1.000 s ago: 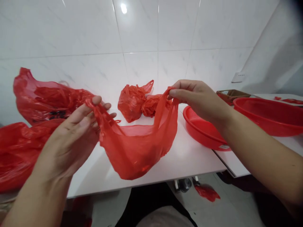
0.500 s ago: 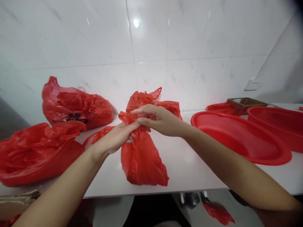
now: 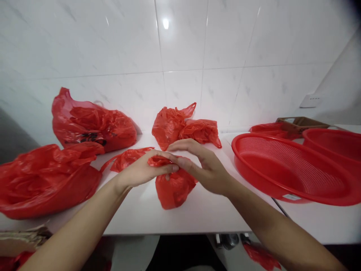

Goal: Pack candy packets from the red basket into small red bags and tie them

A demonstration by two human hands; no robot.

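A red plastic bag (image 3: 173,192) hangs bunched between my hands, above the white counter in the middle. My left hand (image 3: 138,169) is closed on its gathered top, with the thumb laid over a folded roll of plastic. From the other side, my right hand (image 3: 210,169) curves around the upper part of the bag, its thumb meeting the left fingers and its other fingers reaching behind. Part of the plastic is hidden by both hands. Just left of them lies a small crumpled red bag (image 3: 129,157).
Two large red bags (image 3: 98,122) (image 3: 50,180) sit at the left. Further crumpled red bags (image 3: 167,126) lie against the tiled wall. On the right stand a red perforated basket (image 3: 282,167), another red basket (image 3: 338,145) and a cardboard box (image 3: 303,122). The counter's front edge (image 3: 180,232) runs close to me.
The bag has become shorter and more bunched, its lower end drawn up. Both hands have moved slightly down and nearer, and the view has shifted a little.
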